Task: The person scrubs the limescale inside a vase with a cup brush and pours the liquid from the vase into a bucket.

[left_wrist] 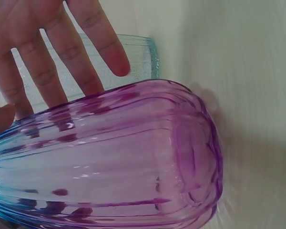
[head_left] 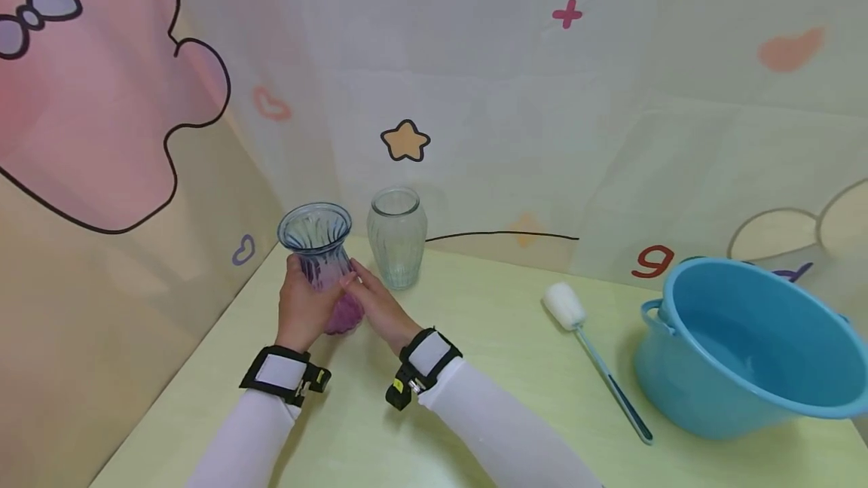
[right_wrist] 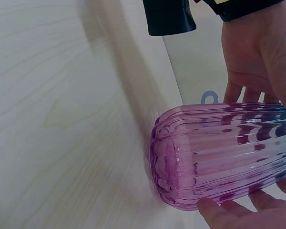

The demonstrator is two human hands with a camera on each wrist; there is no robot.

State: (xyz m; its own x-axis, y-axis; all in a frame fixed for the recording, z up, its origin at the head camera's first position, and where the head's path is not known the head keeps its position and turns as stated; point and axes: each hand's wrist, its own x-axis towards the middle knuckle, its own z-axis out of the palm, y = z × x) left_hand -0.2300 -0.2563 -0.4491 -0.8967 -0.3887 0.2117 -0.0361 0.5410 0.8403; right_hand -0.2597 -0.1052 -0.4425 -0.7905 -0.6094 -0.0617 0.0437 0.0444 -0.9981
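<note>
A ribbed glass vase (head_left: 317, 236), blue at its flared rim and fading to purple at the base, stands between both hands. My left hand (head_left: 301, 307) grips it round the narrow middle from the left. From the other side my right hand (head_left: 380, 303) holds it, with the thumb at the front and the fingers (left_wrist: 71, 52) spread along the glass. The purple base (right_wrist: 169, 162) is right at the tabletop in the right wrist view. Just behind and to the right stands a clear greenish glass vase (head_left: 398, 239), upright and untouched.
A white-headed brush (head_left: 564, 307) with a long blue handle lies on the pale table (head_left: 502, 367) to the right. Beside it is a large blue bucket (head_left: 712, 382) with side handles. A printed sheet (head_left: 488, 134) covers the wall behind.
</note>
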